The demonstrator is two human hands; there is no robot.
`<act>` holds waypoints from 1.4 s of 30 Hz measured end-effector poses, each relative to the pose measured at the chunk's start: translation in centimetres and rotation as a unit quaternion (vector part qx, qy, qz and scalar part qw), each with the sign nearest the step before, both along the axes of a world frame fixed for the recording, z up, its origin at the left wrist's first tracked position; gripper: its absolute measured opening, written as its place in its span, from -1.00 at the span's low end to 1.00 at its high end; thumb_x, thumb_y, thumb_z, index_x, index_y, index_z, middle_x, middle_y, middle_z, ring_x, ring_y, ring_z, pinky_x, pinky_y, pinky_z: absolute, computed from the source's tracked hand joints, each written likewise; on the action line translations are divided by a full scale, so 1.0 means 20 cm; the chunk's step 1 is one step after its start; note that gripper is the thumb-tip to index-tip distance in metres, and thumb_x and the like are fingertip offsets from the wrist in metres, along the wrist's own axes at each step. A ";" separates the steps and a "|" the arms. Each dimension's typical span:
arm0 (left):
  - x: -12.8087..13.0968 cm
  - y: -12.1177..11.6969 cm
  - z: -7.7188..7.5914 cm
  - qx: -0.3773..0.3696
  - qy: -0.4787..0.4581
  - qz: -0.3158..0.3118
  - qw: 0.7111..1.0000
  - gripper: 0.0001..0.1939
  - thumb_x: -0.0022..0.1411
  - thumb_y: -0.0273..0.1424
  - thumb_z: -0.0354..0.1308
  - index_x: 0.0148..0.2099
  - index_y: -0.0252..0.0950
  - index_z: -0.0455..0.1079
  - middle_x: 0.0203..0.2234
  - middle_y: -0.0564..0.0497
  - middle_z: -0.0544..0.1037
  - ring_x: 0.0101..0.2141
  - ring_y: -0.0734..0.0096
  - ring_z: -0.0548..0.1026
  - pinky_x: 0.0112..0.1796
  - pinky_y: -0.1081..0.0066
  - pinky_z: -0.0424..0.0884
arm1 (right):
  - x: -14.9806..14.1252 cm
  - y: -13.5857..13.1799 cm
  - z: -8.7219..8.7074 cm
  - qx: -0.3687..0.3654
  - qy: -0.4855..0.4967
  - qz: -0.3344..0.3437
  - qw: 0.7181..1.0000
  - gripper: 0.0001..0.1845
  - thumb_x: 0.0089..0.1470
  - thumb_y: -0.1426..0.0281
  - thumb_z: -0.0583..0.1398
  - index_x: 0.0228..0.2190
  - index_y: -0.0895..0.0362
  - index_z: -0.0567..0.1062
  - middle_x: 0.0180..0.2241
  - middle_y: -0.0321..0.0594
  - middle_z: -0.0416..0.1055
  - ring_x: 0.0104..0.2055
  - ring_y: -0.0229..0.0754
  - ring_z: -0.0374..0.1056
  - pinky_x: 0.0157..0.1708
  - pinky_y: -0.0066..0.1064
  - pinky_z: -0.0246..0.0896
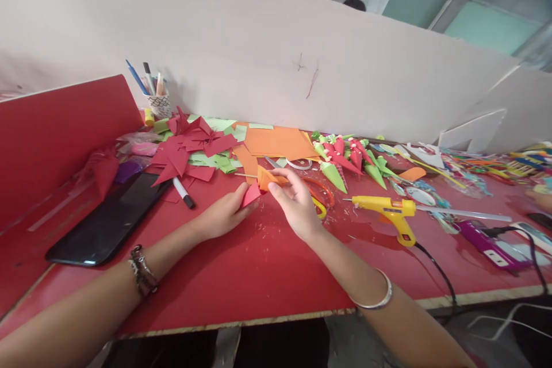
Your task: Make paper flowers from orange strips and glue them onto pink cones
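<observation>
Over the middle of the red table, my left hand (226,213) pinches a piece of red paper (250,194) between thumb and fingers. My right hand (298,204) is closed on a folded piece of orange paper (265,176), and the two papers meet or overlap between the hands. Exactly how they join is hidden by my fingers. Just behind my right hand lie scissors with yellow and orange handles (319,207). Flat orange sheets (276,142) rest further back, beside a heap of cut red paper (194,144).
A yellow hot glue gun (390,211) lies to the right, near a purple power strip (494,247). Red and green paper cones (340,158) are piled behind it. On the left are a black phone (110,218), a marker (183,192) and a pen cup (158,104).
</observation>
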State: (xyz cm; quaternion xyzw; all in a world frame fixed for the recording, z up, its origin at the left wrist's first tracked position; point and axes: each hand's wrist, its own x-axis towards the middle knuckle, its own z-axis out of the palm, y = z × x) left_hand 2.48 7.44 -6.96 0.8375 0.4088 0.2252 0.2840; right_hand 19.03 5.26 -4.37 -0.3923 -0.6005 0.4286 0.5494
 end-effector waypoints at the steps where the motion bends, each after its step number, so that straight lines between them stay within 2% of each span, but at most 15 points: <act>1: 0.00 0.00 0.00 -0.003 -0.014 -0.003 1.000 -0.73 0.20 -0.22 -0.18 -0.13 -0.28 0.10 -0.33 -0.04 0.40 -0.34 0.34 0.39 -0.33 0.37 0.31 | 0.00 0.00 0.00 0.007 0.000 0.006 1.000 -0.78 -0.02 0.32 0.12 -0.25 0.03 0.32 -0.18 -0.28 0.34 -0.14 -0.24 0.30 -0.13 -0.36 0.22; 5: 0.00 0.00 0.01 -0.003 -0.058 -0.012 0.998 -0.57 0.15 -0.19 -0.07 0.02 -0.28 0.04 -0.13 -0.10 0.36 -0.14 0.24 0.35 -0.18 0.31 0.29 | -0.01 -0.01 0.00 0.030 -0.007 0.043 0.999 -0.78 0.01 0.35 0.10 -0.22 0.01 0.31 -0.12 -0.30 0.31 -0.08 -0.27 0.25 -0.07 -0.40 0.18; 8: 0.00 -0.01 0.03 0.000 -0.067 -0.012 0.998 -0.51 0.12 -0.17 -0.01 0.05 -0.28 0.04 -0.11 -0.11 0.35 -0.10 0.21 0.32 -0.14 0.30 0.28 | -0.01 -0.01 -0.01 0.049 -0.036 0.038 0.997 -0.77 0.02 0.35 0.08 -0.20 0.02 0.30 -0.12 -0.28 0.30 -0.06 -0.25 0.24 -0.06 -0.36 0.17; 12: 0.00 -0.01 0.05 0.012 -0.067 0.006 0.998 -0.51 0.11 -0.16 0.00 0.02 -0.31 0.07 -0.17 -0.10 0.38 -0.15 0.22 0.35 -0.20 0.29 0.31 | 0.00 0.00 -0.02 0.061 -0.065 0.008 0.996 -0.73 0.01 0.32 0.10 -0.18 0.01 0.30 -0.14 -0.25 0.31 -0.10 -0.21 0.25 -0.08 -0.30 0.19; 19: 0.00 -0.01 0.05 0.047 -0.067 0.044 0.996 -0.63 0.08 -0.14 0.02 -0.17 -0.31 0.13 -0.30 -0.03 0.41 -0.33 0.34 0.39 -0.35 0.39 0.32 | 0.02 0.02 -0.02 0.045 -0.025 0.028 0.998 -0.78 -0.04 0.34 0.14 -0.26 0.03 0.34 -0.16 -0.26 0.31 -0.10 -0.22 0.25 -0.12 -0.35 0.22; 25: 0.00 -0.01 0.05 0.067 -0.069 0.080 0.992 -0.64 0.04 -0.15 0.07 -0.24 -0.29 0.11 -0.36 0.01 0.40 -0.39 0.40 0.39 -0.40 0.46 0.30 | 0.04 0.04 -0.02 0.054 -0.017 0.037 0.998 -0.93 -0.05 0.36 0.14 -0.43 0.07 0.35 -0.16 -0.25 0.29 -0.09 -0.21 0.24 -0.12 -0.33 0.20; 28: -0.01 0.00 0.04 0.091 -0.067 0.111 0.987 -0.63 0.01 -0.16 0.11 -0.25 -0.29 0.10 -0.35 0.00 0.40 -0.38 0.39 0.40 -0.40 0.46 0.29 | 0.04 0.04 -0.02 0.052 -0.014 0.042 0.998 -0.91 -0.04 0.37 0.14 -0.39 0.06 0.33 -0.18 -0.26 0.30 -0.12 -0.24 0.26 -0.15 -0.35 0.21; 31: -0.01 0.00 0.04 0.097 -0.055 0.110 0.988 -0.62 0.02 -0.15 0.11 -0.22 -0.30 0.15 -0.35 0.00 0.42 -0.38 0.39 0.41 -0.40 0.46 0.29 | 0.04 0.03 -0.01 0.058 -0.020 0.037 0.997 -0.83 -0.05 0.39 0.14 -0.31 0.03 0.33 -0.20 -0.28 0.30 -0.14 -0.25 0.26 -0.16 -0.36 0.23; 37: -0.02 0.00 0.05 0.133 0.002 0.101 0.986 -0.63 0.05 -0.11 0.04 -0.26 -0.34 0.29 -0.60 0.10 0.37 -0.58 0.50 0.30 -0.53 0.50 0.22 | 0.04 0.03 0.00 0.096 -0.051 0.036 0.993 -0.80 -0.02 0.41 0.11 -0.28 -0.02 0.39 -0.21 -0.29 0.30 -0.12 -0.23 0.25 -0.18 -0.34 0.26; 42: -0.02 0.00 0.05 0.156 0.003 0.108 0.982 -0.64 0.04 -0.11 0.04 -0.35 -0.36 0.30 -0.66 0.13 0.28 -0.62 0.55 0.21 -0.59 0.52 0.15 | 0.04 0.03 -0.01 0.126 -0.091 0.026 0.987 -0.80 0.00 0.41 0.10 -0.32 -0.07 0.45 -0.23 -0.28 0.29 -0.17 -0.24 0.25 -0.29 -0.38 0.28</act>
